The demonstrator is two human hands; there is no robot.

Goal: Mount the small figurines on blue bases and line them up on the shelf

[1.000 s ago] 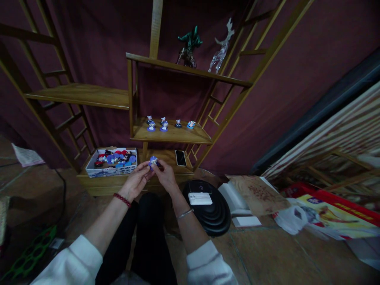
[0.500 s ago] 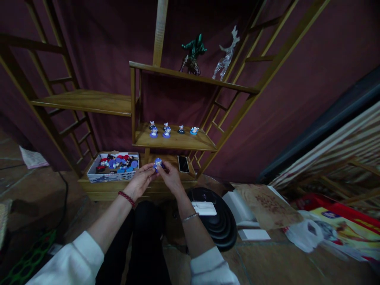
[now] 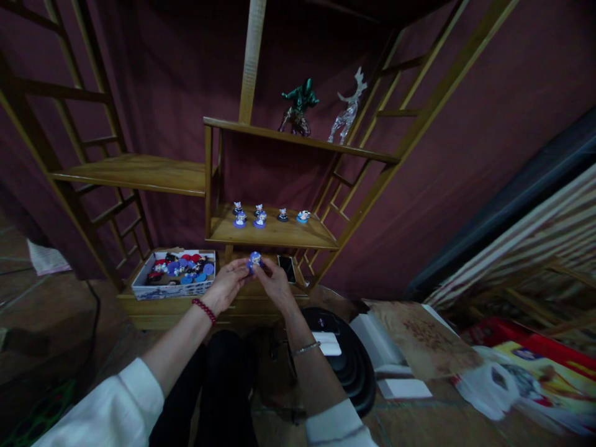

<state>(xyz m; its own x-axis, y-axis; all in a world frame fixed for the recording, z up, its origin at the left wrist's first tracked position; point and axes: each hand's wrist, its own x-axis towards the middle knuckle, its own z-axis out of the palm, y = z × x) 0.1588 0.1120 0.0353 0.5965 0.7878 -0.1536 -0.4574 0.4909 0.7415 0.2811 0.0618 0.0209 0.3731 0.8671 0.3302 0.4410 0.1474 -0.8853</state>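
A small purple figurine (image 3: 254, 259) is held upright between my two hands, in front of the low shelf. The fingertips of my left hand (image 3: 228, 284) pinch its left side. My right hand (image 3: 275, 285) grips it from the right with thumb and fingers. On the wooden shelf (image 3: 288, 236) beyond stand several small figurines, among them a purple-based figurine (image 3: 259, 220), a dark-based figurine (image 3: 282, 215) and a blue-based figurine (image 3: 303, 216). To the left of my hands sits a patterned box (image 3: 174, 290) with red, blue and purple figurine pieces in it.
A phone (image 3: 286, 268) lies on the lower board behind my right hand. Above stand a green figure statue (image 3: 300, 105) and a clear deer statue (image 3: 347, 112). At the lower right are a black round stool (image 3: 358, 372), boxes and a plastic bag (image 3: 488, 385).
The held figurine and both hands have shifted slightly right. The view has tilted up a little, so the shelves appear lower. Both hands keep hold of the figurine.
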